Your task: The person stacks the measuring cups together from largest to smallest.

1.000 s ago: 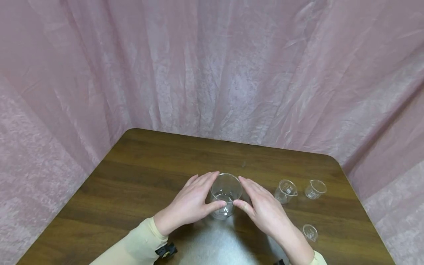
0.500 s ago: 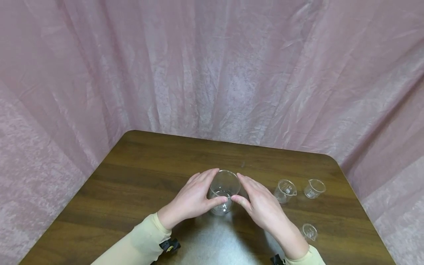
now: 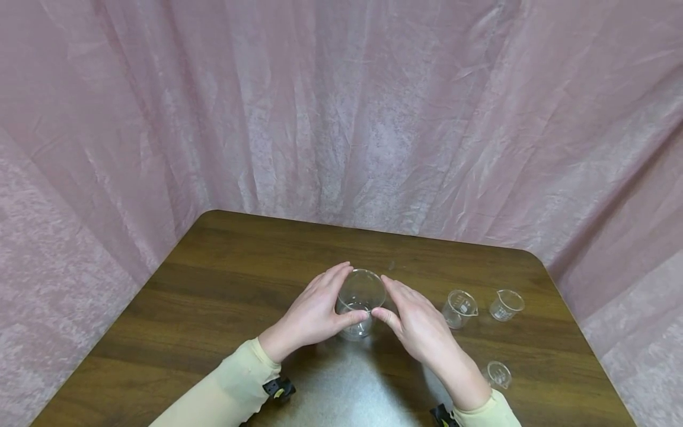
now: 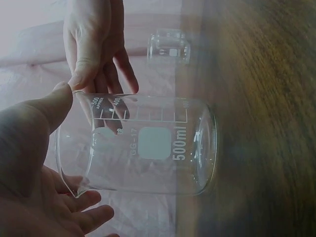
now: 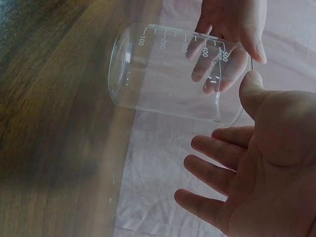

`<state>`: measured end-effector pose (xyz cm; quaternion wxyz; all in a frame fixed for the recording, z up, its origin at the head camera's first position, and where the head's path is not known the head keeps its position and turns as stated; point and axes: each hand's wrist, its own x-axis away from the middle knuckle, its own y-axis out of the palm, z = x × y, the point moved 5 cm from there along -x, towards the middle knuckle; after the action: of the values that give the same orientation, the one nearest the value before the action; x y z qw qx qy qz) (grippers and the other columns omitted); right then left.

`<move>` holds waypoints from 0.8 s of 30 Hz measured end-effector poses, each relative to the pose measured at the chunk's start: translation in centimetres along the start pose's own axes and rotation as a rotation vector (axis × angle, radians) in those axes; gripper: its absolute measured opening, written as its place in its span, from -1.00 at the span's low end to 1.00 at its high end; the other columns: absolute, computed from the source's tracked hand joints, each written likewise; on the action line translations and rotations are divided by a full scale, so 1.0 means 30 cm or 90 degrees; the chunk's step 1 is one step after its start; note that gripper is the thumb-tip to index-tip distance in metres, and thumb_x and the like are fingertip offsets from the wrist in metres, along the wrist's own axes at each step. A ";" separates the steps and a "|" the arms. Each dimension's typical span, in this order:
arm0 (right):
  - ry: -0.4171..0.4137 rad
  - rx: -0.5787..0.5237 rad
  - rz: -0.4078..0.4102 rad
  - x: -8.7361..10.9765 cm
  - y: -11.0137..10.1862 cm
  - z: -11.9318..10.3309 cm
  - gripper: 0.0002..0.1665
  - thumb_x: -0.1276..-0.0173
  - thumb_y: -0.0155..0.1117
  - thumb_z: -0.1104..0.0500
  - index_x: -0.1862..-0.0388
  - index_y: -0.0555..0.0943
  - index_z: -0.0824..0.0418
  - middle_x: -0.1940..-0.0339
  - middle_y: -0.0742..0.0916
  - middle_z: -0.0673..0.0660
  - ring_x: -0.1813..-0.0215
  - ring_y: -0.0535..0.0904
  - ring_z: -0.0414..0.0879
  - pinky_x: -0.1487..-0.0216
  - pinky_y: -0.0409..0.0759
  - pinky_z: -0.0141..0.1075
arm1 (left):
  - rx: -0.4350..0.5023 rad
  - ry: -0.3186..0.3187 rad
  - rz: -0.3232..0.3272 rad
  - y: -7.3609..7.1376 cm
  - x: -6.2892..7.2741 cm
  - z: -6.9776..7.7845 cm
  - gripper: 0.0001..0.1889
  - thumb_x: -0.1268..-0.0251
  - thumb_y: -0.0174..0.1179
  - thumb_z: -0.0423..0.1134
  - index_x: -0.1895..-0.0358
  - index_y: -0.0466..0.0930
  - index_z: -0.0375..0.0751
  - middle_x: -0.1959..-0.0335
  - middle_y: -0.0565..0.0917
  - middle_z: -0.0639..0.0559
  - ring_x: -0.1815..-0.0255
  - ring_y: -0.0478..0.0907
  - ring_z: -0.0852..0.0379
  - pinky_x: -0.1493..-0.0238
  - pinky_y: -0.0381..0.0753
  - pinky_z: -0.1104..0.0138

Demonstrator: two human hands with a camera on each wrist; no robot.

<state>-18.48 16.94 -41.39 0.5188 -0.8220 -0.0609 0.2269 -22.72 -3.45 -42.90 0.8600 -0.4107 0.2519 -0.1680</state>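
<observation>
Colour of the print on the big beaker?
White print on the clear beaker; clearest in the left wrist view.

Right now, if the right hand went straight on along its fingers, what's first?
The large beaker: the thumb of the right hand is at its rim, probably touching. Beyond that, the line seems to run over the table toward the pink curtain, though depth is unclear.

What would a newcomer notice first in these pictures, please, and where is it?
Most likely the large glass beaker marked 500ml, at the middle of the head view, with the left hand and the right hand on either side of its rim. Next come three smaller beakers on the table's right side, and the pink curtain behind the brown table.
</observation>
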 end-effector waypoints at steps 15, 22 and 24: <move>0.000 0.003 0.010 -0.009 0.001 -0.001 -0.18 -0.61 0.40 -0.10 -0.66 0.45 0.29 -0.56 0.62 0.27 -0.55 0.55 0.28 -0.52 0.49 0.22 | 0.031 -0.042 0.002 0.014 -0.015 -0.013 0.08 -0.33 0.50 0.36 -0.69 0.30 -0.24 -0.62 0.44 -0.17 -0.60 0.42 -0.19 -0.50 0.50 -0.14; -0.015 0.023 0.020 0.000 -0.014 0.000 -0.17 -0.59 0.43 -0.09 -0.64 0.47 0.31 -0.56 0.62 0.27 -0.54 0.55 0.27 -0.51 0.50 0.22 | 0.027 -0.033 0.015 0.010 -0.020 -0.012 0.02 -0.32 0.51 0.33 -0.64 0.36 -0.25 -0.56 0.50 -0.17 -0.55 0.47 -0.19 -0.48 0.52 -0.12; -0.017 0.029 0.023 0.005 -0.023 0.003 -0.16 -0.58 0.45 -0.10 -0.64 0.47 0.31 -0.56 0.62 0.27 -0.54 0.55 0.27 -0.51 0.50 0.22 | 0.027 -0.034 0.016 0.009 -0.020 -0.012 0.02 -0.33 0.51 0.32 -0.63 0.37 -0.26 -0.56 0.51 -0.18 -0.55 0.47 -0.20 -0.49 0.51 -0.13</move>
<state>-18.30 17.37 -40.85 0.5326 -0.8077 -0.0476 0.2482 -23.39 -3.21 -43.12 0.8770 -0.3938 0.2300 -0.1515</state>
